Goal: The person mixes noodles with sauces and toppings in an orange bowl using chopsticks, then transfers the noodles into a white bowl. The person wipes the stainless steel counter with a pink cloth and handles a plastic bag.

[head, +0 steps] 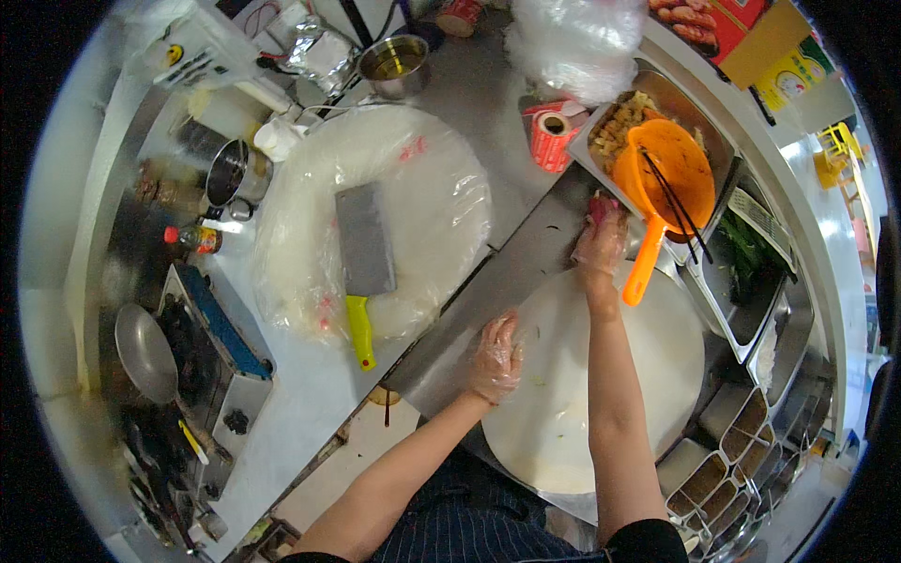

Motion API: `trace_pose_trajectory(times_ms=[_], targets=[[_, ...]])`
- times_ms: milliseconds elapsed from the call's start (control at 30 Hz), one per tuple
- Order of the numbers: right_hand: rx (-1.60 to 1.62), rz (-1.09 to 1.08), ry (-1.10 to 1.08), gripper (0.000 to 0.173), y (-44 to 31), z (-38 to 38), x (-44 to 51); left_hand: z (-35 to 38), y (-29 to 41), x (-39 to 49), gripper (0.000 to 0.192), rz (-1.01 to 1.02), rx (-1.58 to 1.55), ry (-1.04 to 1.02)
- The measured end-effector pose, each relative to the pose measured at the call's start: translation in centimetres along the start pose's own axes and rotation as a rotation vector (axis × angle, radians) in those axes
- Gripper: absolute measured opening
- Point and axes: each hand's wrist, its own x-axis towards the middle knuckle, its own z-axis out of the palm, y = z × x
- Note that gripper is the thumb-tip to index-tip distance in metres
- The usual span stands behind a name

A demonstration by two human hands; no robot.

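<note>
In a clear plastic glove, my right hand [602, 243] presses a small pink item [604, 209], perhaps a cloth, to the steel counter beside a food pan. Its fingers partly hide the item. My left hand [498, 359], also gloved, hovers at or rests on the left edge of a large round white board [542, 429]; contact cannot be told. It holds nothing visible, and the fingers are loosely bent. Specks of green lie on the board. Above its right side juts the handle of an orange strainer [665, 183], which sits on the food pan [581, 151] with black chopsticks [669, 193] across it.
A cleaver [366, 239] with a green handle lies on a plastic-wrapped round board [436, 211]. Steel pans of greens [750, 246] and seasoning tubs [704, 485] line the right. At left stand a burner [232, 394] and a frying pan [146, 352]. A red label roll [551, 144] stands behind.
</note>
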Motion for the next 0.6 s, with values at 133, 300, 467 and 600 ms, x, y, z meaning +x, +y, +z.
trace_pose_trajectory(times_ms=[133,300,467,600], targets=[[0.182,-0.02,-0.209,0.031,-1.2,1.5,-0.5,0.3,-0.7,-0.5,0.047,0.003,-0.023,0.036],[0.412,-0.106,-0.499,0.027,-7.4,-2.1,-5.8,0.3,-0.9,-0.5,0.046,0.02,-0.139,0.149],[0.464,0.35,-0.671,0.026,-8.2,-5.6,-5.1,-1.5,-1.9,-1.6,0.041,-0.269,-0.404,0.214],[0.066,0.243,-0.533,0.039,-5.9,-3.1,-1.4,-3.0,-2.7,-4.4,0.035,-0.36,-0.498,0.214]])
